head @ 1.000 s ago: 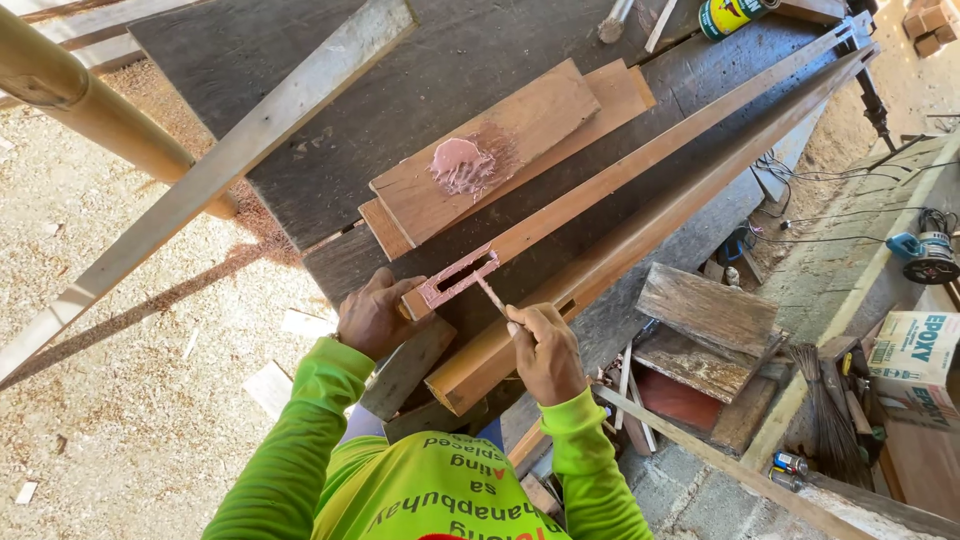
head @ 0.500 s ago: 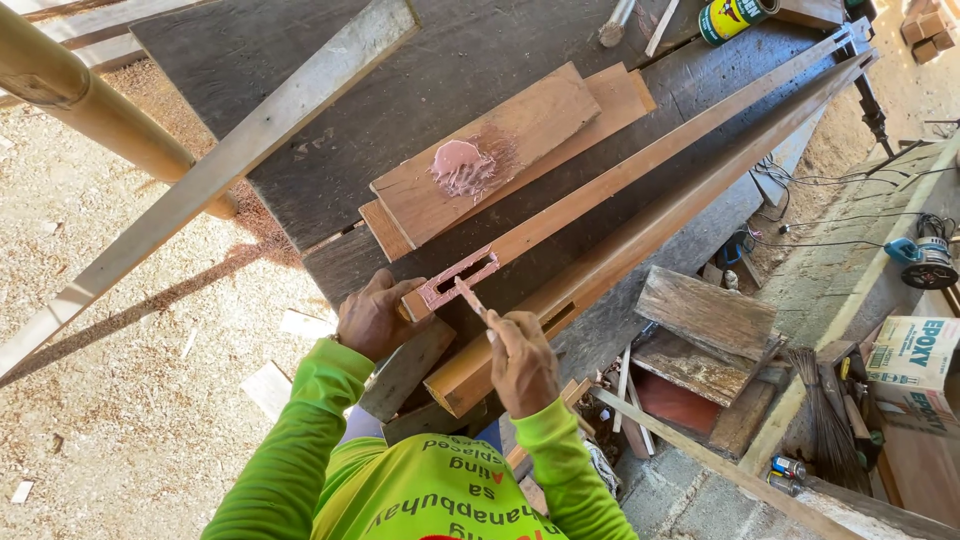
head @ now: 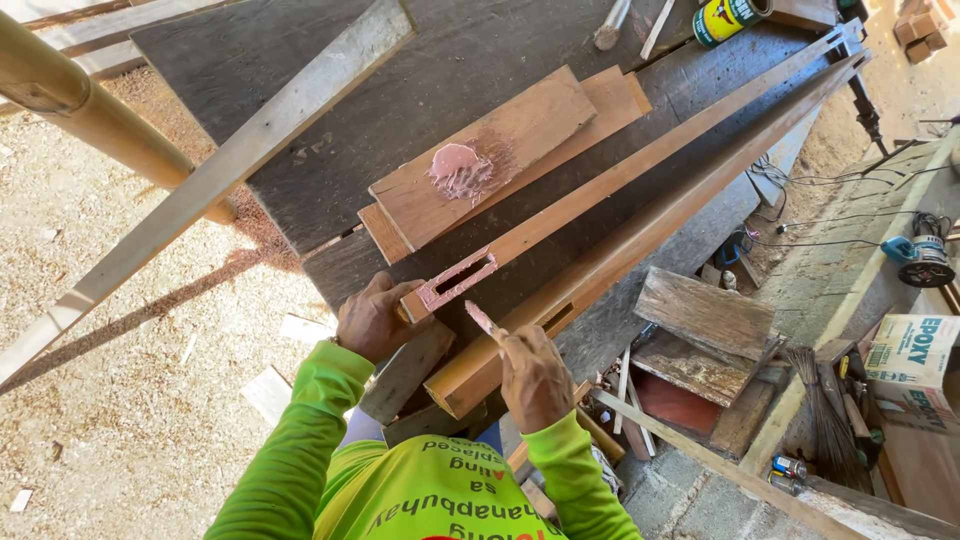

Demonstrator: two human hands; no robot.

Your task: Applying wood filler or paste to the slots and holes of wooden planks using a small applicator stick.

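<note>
My left hand (head: 372, 318) grips the near end of a long wooden beam (head: 640, 165) that lies diagonally on a dark workbench (head: 300, 140). Pink filler coats the beam around a rectangular slot (head: 458, 279) beside that hand. My right hand (head: 533, 375) holds a thin flat stick (head: 486, 321) with a pink-smeared tip, lifted just below and to the right of the slot. A second long beam (head: 650, 240) lies alongside, under my right hand. A blob of pink filler (head: 458, 170) sits on a short board (head: 480, 160) farther back.
A pale plank (head: 210, 185) leans across the bench's left side, near a bamboo pole (head: 90, 125). Sawdust covers the ground at left. At right lie scrap boards (head: 705, 315), a broom (head: 825, 420), a power tool (head: 922, 255), a cardboard box (head: 912, 350) and a can (head: 730, 18).
My right hand has drawn the stick back off the slot, toward me and slightly right. My left hand stays on the beam's end.
</note>
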